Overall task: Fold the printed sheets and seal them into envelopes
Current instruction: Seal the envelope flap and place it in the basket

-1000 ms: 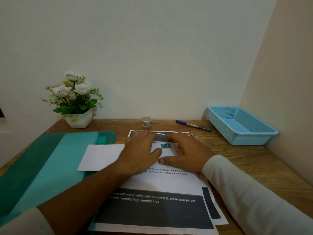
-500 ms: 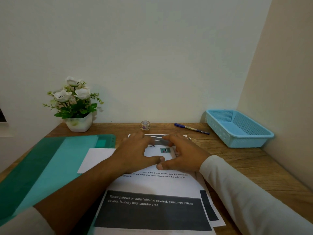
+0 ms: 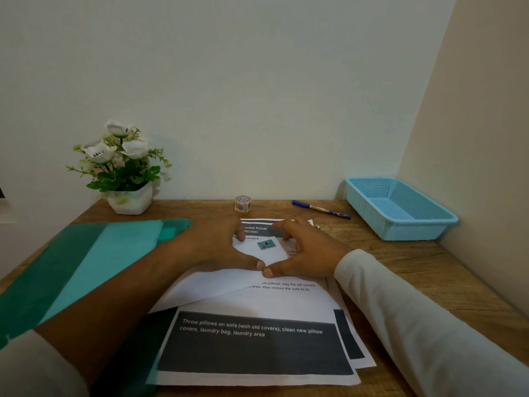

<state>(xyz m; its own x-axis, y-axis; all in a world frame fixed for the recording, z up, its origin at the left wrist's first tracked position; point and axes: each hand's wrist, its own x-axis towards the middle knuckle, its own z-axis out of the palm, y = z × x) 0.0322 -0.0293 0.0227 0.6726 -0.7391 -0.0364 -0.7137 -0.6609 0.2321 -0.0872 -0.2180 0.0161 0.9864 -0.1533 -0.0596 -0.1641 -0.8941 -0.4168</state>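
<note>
"LIVING ROOM" heading printed sheet

Your left hand and right hand now arch over the envelope instead of lying flat, and the thumbs almost meet at its near edge. The envelope's left end is now swung off the green folder onto the printed sheets.

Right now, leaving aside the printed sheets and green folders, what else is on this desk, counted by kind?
Envelope: 1
Potted flowers: 1
Tape roll: 1
Pen: 1
Blue basket: 1
Total: 5
</note>
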